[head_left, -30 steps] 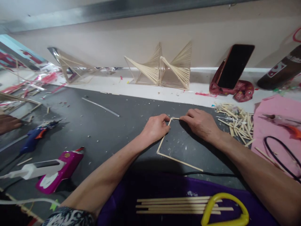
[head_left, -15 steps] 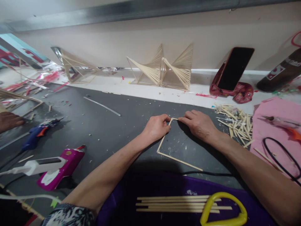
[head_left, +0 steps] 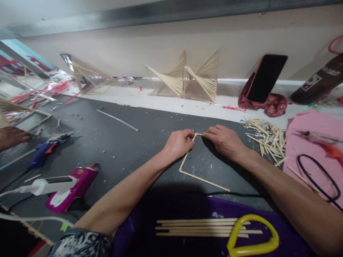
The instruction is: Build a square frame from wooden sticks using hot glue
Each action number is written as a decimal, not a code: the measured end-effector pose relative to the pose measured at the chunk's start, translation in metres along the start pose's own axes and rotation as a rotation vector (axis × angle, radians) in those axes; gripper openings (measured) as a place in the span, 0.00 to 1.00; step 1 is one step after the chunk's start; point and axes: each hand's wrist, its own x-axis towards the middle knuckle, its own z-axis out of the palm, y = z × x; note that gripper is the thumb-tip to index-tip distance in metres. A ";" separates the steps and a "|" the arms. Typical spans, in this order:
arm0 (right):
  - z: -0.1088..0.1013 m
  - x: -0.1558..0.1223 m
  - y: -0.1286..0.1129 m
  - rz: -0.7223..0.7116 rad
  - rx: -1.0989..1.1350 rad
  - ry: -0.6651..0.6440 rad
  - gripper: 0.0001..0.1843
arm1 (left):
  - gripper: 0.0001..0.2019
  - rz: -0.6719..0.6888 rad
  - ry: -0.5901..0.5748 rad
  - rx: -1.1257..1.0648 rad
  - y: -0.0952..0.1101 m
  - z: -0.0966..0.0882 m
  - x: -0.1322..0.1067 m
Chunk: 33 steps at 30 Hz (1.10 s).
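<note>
On the grey table (head_left: 128,146) lies one frame (head_left: 204,180) of apparently three sticks (head_left: 184,160). Fingers of the left hand (head_left: 178,144) pinch its left side, those of the right hand (head_left: 226,141) its far stick; two models (head_left: 171,81) stand behind.

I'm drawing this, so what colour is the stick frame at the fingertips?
The stick frame is pale creamy beige, seen best in the head view.

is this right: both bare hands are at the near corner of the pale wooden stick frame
Not the near corner: the head view shows the left hand and right hand at the far corner of the pale wooden stick frame.
</note>
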 end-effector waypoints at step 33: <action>-0.006 0.002 -0.006 0.024 -0.037 -0.004 0.12 | 0.11 0.014 -0.002 -0.006 0.007 -0.001 0.026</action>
